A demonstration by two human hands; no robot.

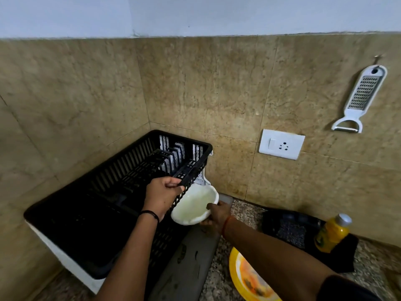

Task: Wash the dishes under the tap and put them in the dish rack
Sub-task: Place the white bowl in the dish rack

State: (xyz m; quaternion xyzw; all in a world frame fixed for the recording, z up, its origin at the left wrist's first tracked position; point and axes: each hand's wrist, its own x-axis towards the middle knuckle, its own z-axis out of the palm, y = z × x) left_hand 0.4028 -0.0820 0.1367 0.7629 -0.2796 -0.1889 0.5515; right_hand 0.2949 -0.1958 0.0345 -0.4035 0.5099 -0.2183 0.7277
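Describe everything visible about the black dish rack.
The black dish rack is a slotted plastic basket with upright plate dividers inside, sitting in a white drip tray in the tiled corner. White perforated inserts stand at its far end. It looks tilted, its right side raised. The left hand grips its right rim; the right hand holds a white bowl just outside that rim.

Black slatted plastic dish rack [121, 170]; glossy white bowl [193, 205]; speckled stone counter [243, 213].

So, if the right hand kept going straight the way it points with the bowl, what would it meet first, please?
Probably the dish rack: the right hand aims the white bowl at its near side wall, though depth is unclear.
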